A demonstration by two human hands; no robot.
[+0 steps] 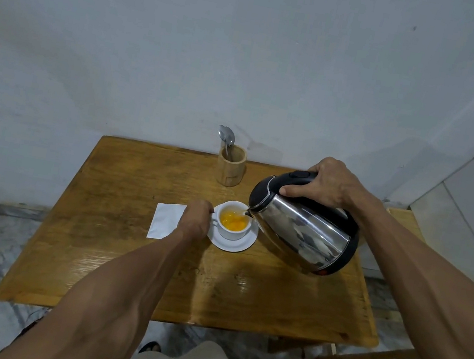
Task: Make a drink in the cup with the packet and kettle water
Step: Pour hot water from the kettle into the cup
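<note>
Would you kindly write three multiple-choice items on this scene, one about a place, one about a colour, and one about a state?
1. Where does the white packet lie?
A. On the table, left of the saucer
B. Inside the wooden holder
C. Under the kettle

2. What colour is the liquid in the cup?
A. Green
B. Orange-yellow
C. Black

3. How is the kettle held?
A. Upright on the table
C. Lying on the floor
B. Tilted, spout over the cup

Answers:
1. A: the packet lies flat on the table, beside the saucer and partly behind the left hand.
2. B: the cup's contents are orange-yellow.
3. B: the right hand grips the handle, and the spout is over the rim.
</note>
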